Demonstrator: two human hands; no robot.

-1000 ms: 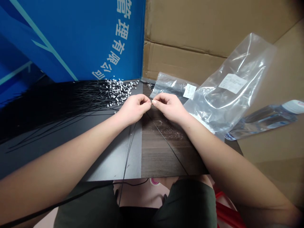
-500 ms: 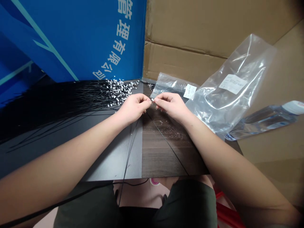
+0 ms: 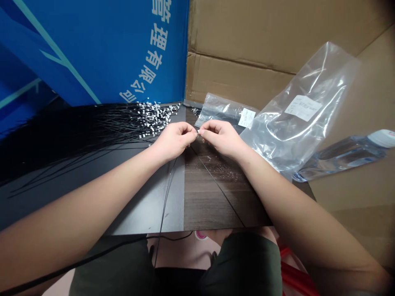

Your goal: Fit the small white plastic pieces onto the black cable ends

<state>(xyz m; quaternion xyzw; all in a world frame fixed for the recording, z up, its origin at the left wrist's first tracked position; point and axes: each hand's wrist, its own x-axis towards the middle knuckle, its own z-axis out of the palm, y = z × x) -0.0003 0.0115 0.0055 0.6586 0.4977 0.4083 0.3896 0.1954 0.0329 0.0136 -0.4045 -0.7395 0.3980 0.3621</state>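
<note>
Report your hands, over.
Left hand, right hand pinching tiny white piece together; thin black wire trailing below; wire bundle beyond left hand.

Compared with half a second ago, the left hand (image 3: pixel 173 142) and right hand (image 3: pixel 221 138) have closed the small gap between their fingertips at the middle of the frame. The small white piece (image 3: pixel 198 132) that showed plainly in that gap is now nearly hidden between them. The right hand also sits slightly further left than before.
</note>
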